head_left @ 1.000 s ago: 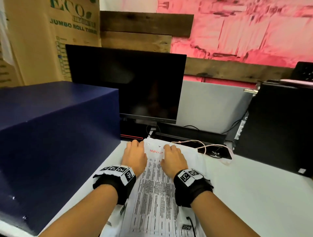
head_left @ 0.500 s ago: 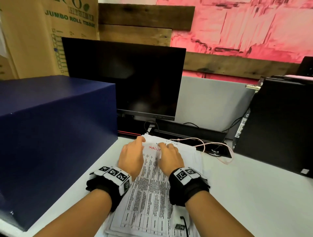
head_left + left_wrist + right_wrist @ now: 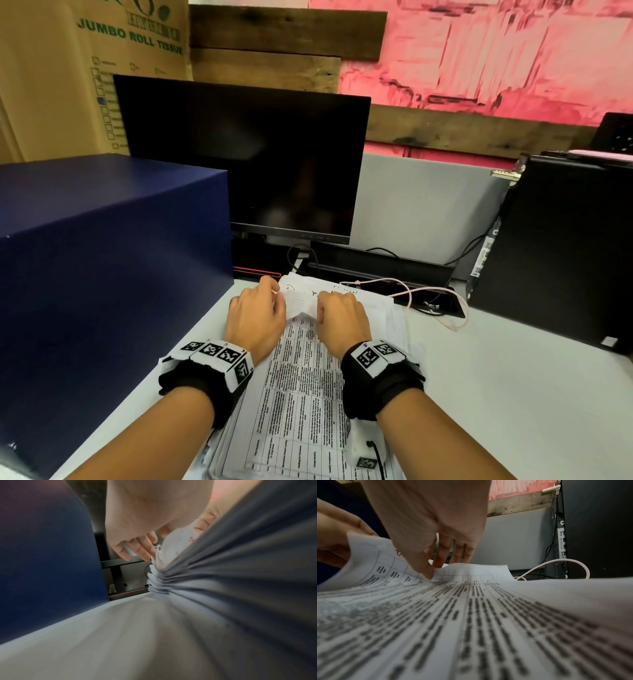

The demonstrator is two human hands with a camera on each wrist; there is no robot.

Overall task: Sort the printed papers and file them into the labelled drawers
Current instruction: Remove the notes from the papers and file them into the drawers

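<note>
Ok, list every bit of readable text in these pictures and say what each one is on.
"JUMBO ROLL TISSUE", green print on the brown cardboard carton behind the black monitor.
Logo line above it: cut off and blurred, unreadable.
Red handwriting at the top of the white printed table sheet: partly covered by the fingers, unreadable.
Table text on that sheet: too blurred.
White sticker on the black computer tower: too small.
Wristband markers: patterns, no words.

Office desk, dark monitor (image 3: 239,161), computer tower (image 3: 565,253), cardboard carton (image 3: 68,68)
</note>
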